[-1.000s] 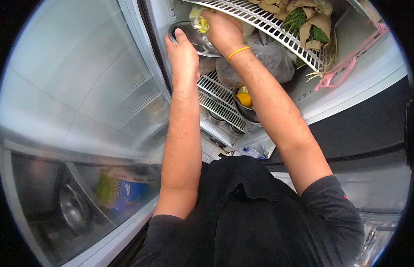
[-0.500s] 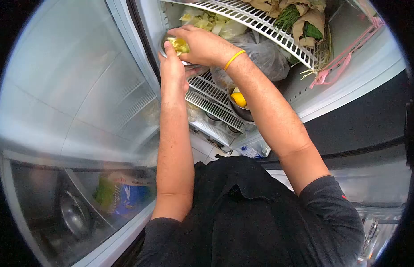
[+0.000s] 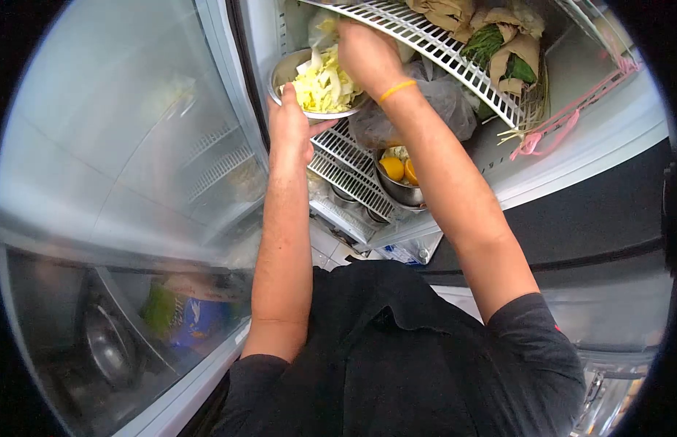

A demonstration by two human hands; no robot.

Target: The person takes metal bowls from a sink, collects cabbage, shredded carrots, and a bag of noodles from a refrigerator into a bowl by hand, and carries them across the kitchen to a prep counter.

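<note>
The left hand [image 3: 289, 127] grips a metal bowl [image 3: 278, 76], its thumb at the near rim and its other fingers reaching underneath. The bowl is inside an upright refrigerator, just below a white wire shelf [image 3: 404, 29], and tips slightly toward the wearer. Chopped pale yellow-green leaves [image 3: 325, 86], probably cabbage, fill much of it and pile up on the right side.

The right hand [image 3: 369, 54] is raised over the far right edge of the bowl, close under the wire shelf, with a yellow wristband [image 3: 396, 91] around the wrist. Its fingers are turned away and blurred, so whether they are closed on anything cannot be told. Just beside them, behind the bowl, is a clear plastic bag [image 3: 321, 29] with more pale leaf in it.

Right of the bowl, partly behind the right forearm, sits a greyish plastic bag [image 3: 426, 109]. Below that bag, a metal pot [image 3: 400, 191] contains rounded yellow-orange pieces [image 3: 391, 169]. Greens wrapped in brown paper [image 3: 513, 65] lie on the wire shelf, with pink string [image 3: 531, 144] hanging nearby. A glass door [image 3: 156, 138] stands to the left.
</note>
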